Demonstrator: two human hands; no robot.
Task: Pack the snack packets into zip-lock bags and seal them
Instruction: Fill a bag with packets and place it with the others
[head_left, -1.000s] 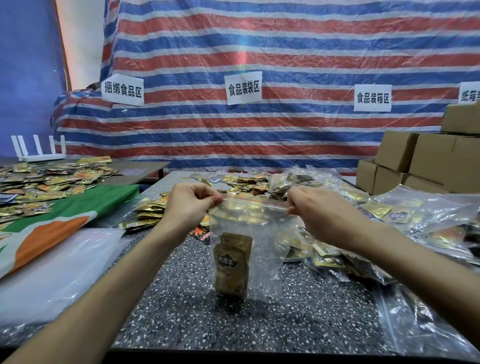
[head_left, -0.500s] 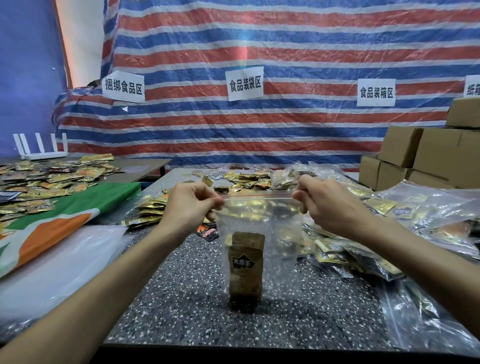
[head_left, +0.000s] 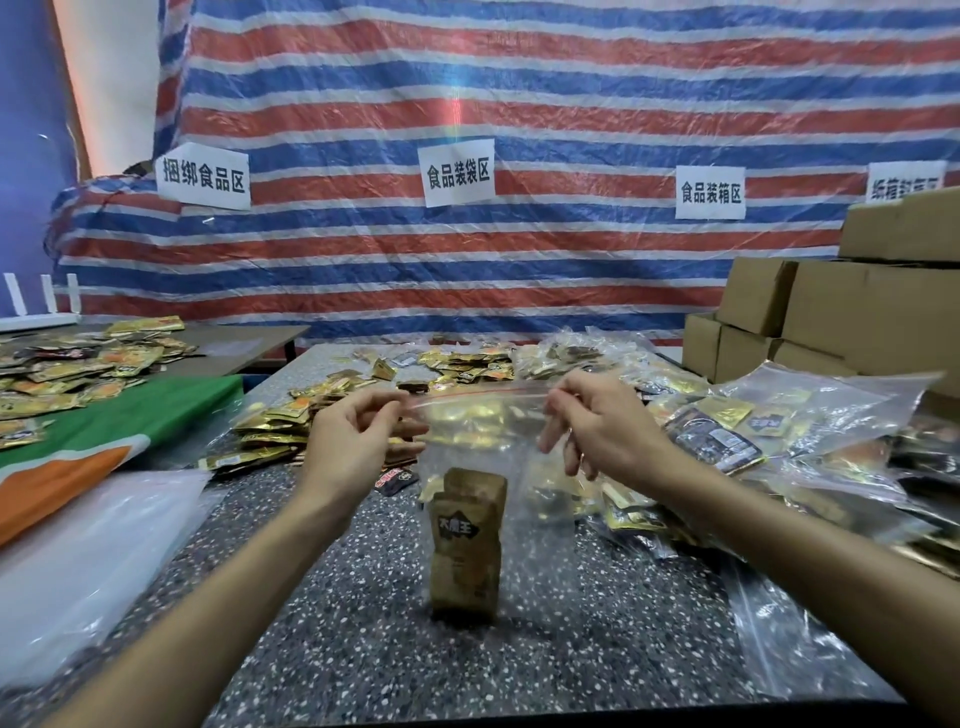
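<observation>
A clear zip-lock bag (head_left: 540, 525) hangs upright over the speckled table (head_left: 363, 649), its bottom touching the top. Brown snack packets (head_left: 465, 540) stand inside it, at the bottom. My left hand (head_left: 353, 441) pinches the left end of the bag's zip strip. My right hand (head_left: 602, 431) pinches the right end, with the other fingers spread downward. The red-lined strip (head_left: 478, 396) is stretched level between the two hands. Loose gold and dark snack packets (head_left: 457, 364) lie heaped on the table behind the bag.
Filled clear bags of packets (head_left: 779, 436) are piled at the right. Cardboard boxes (head_left: 831, 322) are stacked at the far right. A stack of empty plastic bags (head_left: 93, 561) and a green-orange cloth (head_left: 88, 447) lie at the left, with more packets (head_left: 78, 364) on the side table.
Both hands have lifted the bag's top slightly and stretched the strip straighter. My right hand's lower fingers have uncurled and spread. The packets inside have settled upright.
</observation>
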